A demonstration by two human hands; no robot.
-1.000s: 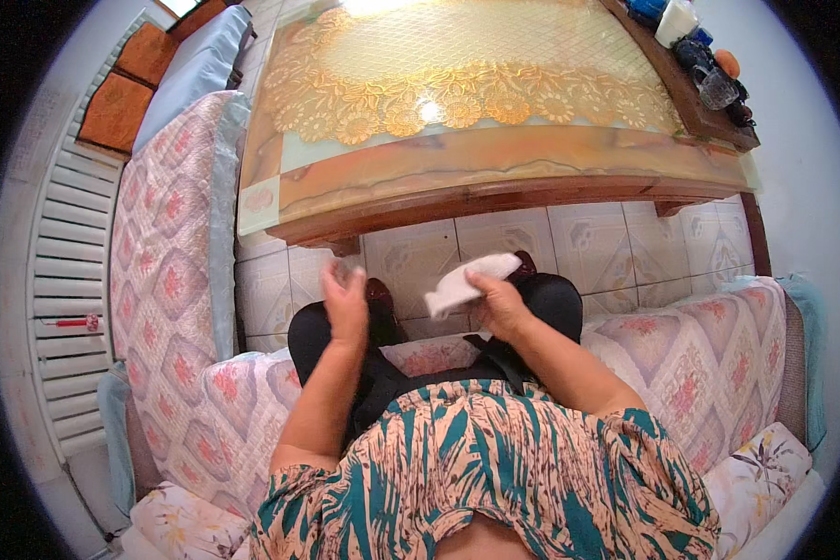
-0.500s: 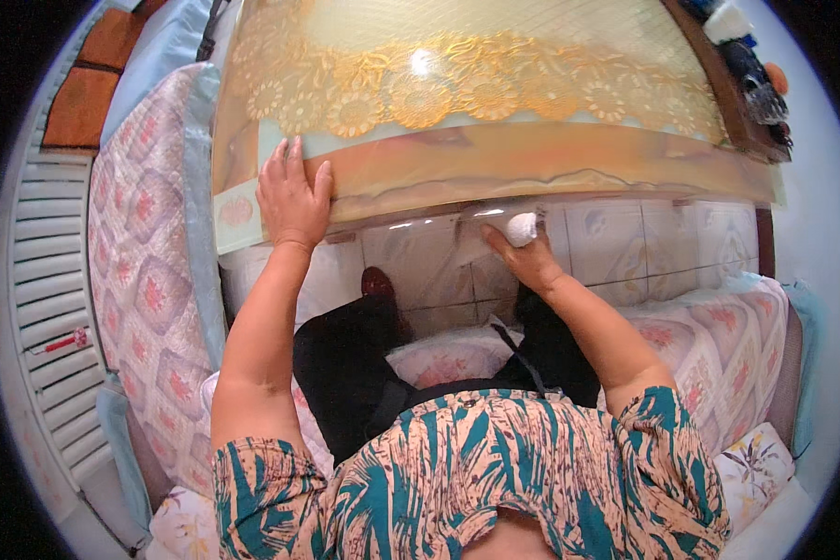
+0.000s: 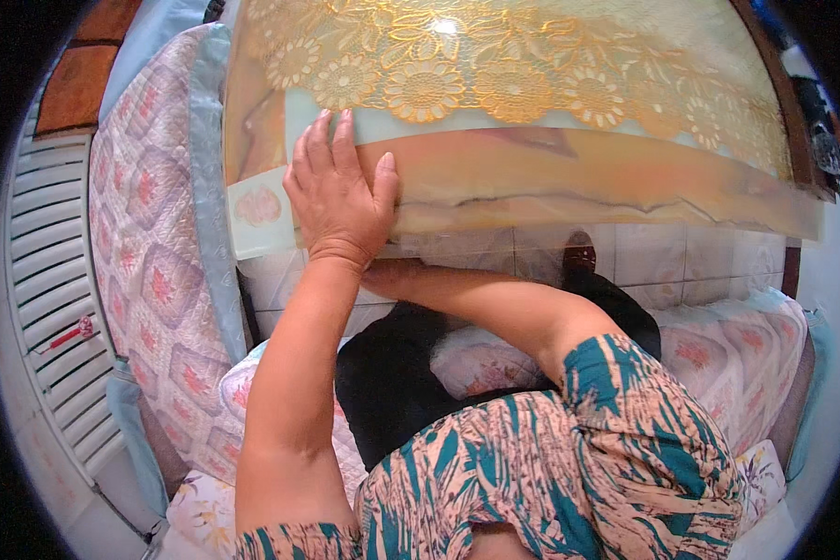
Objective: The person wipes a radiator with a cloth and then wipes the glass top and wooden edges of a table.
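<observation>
Slats (image 3: 56, 266), white and evenly spaced, fill the far left, with a red stick (image 3: 67, 336) lying against them and brown panels (image 3: 77, 89) above. Next comes a quilt (image 3: 149, 210) of pink flowers, edged by a pale blue trim (image 3: 211, 177), running alongside the table. A pale square patterned in pink marks the near left corner of the table (image 3: 532, 168).

Just right of that corner, the left hand (image 3: 343, 191) lies palm down on the tabletop at its near edge, grasping nothing, fingers stretched forward and thumb held apart. Close below its wrist, the right hand (image 3: 390, 276) is mostly hidden, so I cannot tell whether it is closed, or on what. The right forearm (image 3: 513, 294) crosses leftward, low along the table's near edge, over black trousers (image 3: 392, 364). Beyond the left hand's fingertips, a lace cloth (image 3: 425, 91) with golden flowers spreads across the tabletop. A dark red shoe (image 3: 580, 250) shows on the tiles (image 3: 658, 257) farther right, and dark objects (image 3: 823, 145) crowd the table's right side.

The step in hand seems to be bracing on the tabletop while the right hand works low near the corner. The next move would call for a steady left palm and enough room for the right wrist to clear the edge.
</observation>
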